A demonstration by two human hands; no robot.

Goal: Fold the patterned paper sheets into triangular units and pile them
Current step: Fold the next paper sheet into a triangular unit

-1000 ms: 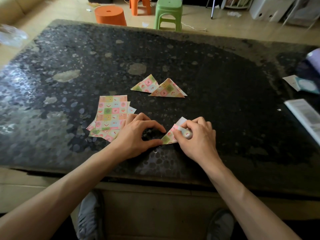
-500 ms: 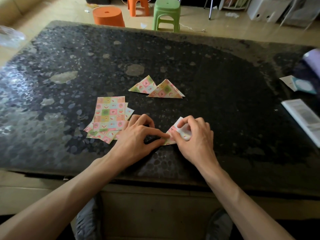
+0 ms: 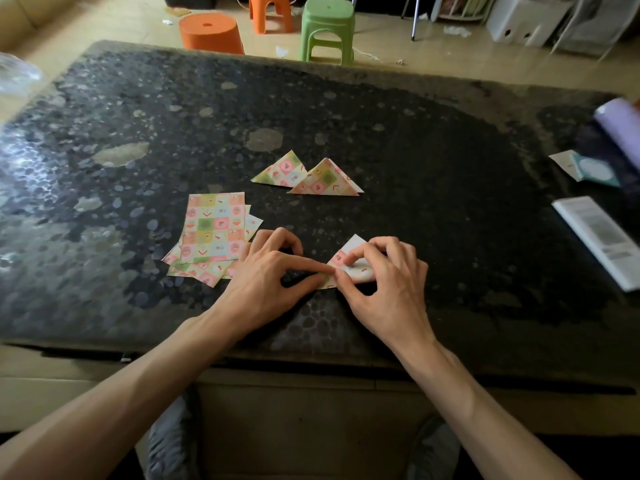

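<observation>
A half-folded patterned sheet (image 3: 350,259) lies on the dark stone table (image 3: 433,202) near its front edge, white back showing at its top corner. My left hand (image 3: 268,275) pinches its left tip between thumb and forefinger. My right hand (image 3: 384,282) presses down on its right part with thumb and fingertips, hiding most of it. A loose stack of flat patterned sheets (image 3: 211,233) sits just left of my left hand. Two folded triangular units (image 3: 311,178) lie side by side, overlapping slightly, farther back in the middle.
At the right edge lie a white booklet (image 3: 602,237), a teal and white card (image 3: 588,169) and a lilac roll (image 3: 620,129). Beyond the table stand an orange tub (image 3: 211,32), an orange stool (image 3: 268,10) and a green stool (image 3: 327,27).
My left thumb and forefinger have closed in on the sheet's left tip. My right hand has shifted slightly over the fold. The camera has tilted a little.
</observation>
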